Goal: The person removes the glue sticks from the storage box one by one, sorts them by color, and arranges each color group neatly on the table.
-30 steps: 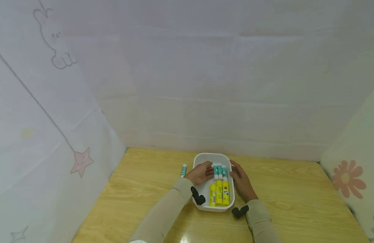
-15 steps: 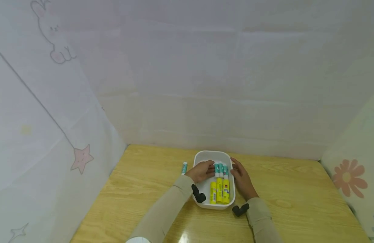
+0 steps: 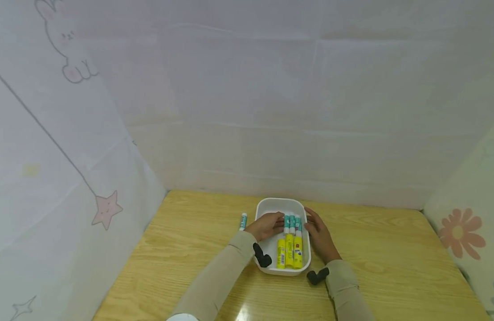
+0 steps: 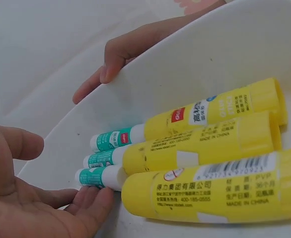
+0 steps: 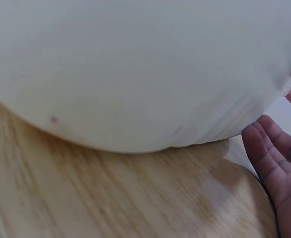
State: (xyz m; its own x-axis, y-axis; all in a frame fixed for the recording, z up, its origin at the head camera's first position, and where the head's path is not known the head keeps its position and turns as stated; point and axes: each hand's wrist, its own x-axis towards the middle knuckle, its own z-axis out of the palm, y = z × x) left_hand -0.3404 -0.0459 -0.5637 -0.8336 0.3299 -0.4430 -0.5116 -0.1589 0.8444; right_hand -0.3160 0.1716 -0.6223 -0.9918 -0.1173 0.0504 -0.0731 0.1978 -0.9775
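A white plastic tray (image 3: 271,268) holds three small teal glue sticks (image 3: 292,224) with white caps, lined up side by side. Three larger yellow glue sticks (image 3: 289,250) lie in a row on the near side. My left hand (image 3: 267,226) reaches inside the tray; its loosely extended fingertips touch the leftmost teal glue stick (image 4: 92,177), the thumb standing apart. My right hand (image 3: 320,239) holds the tray's right side, the thumb over the rim and the other fingers against the outer wall (image 5: 135,74).
One more teal glue stick (image 3: 243,221) lies on the wooden table (image 3: 190,236), just left of the tray. A pale printed cloth (image 3: 247,111) hangs behind the table and along both sides. Black wrist mounts (image 3: 317,276) sit at both sleeves.
The head view has shifted slightly, moving the scene up a little in the picture. Both hands and the glue sticks keep their places at the tray.
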